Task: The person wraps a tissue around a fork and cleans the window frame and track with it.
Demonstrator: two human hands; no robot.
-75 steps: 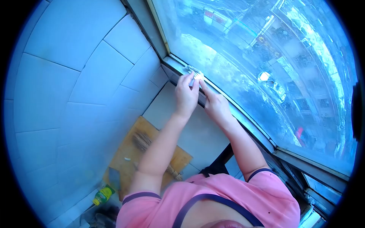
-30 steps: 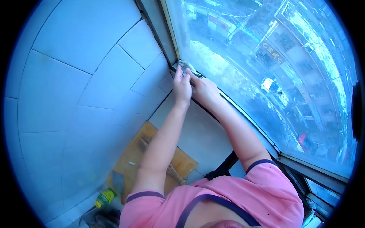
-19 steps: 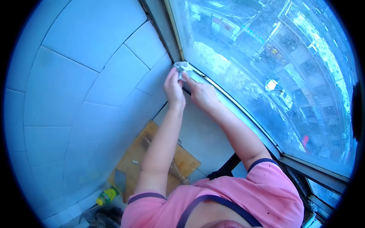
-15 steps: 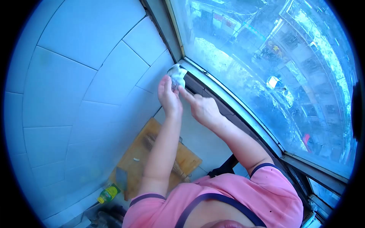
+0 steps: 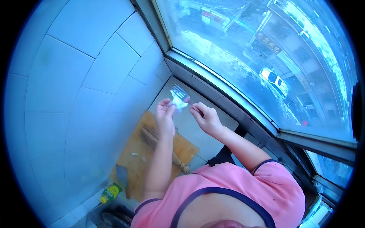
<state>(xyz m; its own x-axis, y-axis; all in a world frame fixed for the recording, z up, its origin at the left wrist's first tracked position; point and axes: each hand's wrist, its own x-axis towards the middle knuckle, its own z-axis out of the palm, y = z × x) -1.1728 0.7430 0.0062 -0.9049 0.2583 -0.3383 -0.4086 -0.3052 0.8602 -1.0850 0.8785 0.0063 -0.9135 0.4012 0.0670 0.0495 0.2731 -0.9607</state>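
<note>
Pale wall tiles (image 5: 57, 79) meet a window track (image 5: 224, 85) above a wooden board (image 5: 137, 171); both hands work in the space between.
The right hand (image 5: 207, 119) is closed around the handle of a fork (image 5: 182, 93), tines pointing up and away; the left hand (image 5: 165, 117) pinches a white wad (image 5: 178, 103) against the fork's base, its exact wrap blurred. Fork and wad are apart from the track, the tines largely uncovered; the track's surface shows too little detail to tell what is done or left there.
</note>
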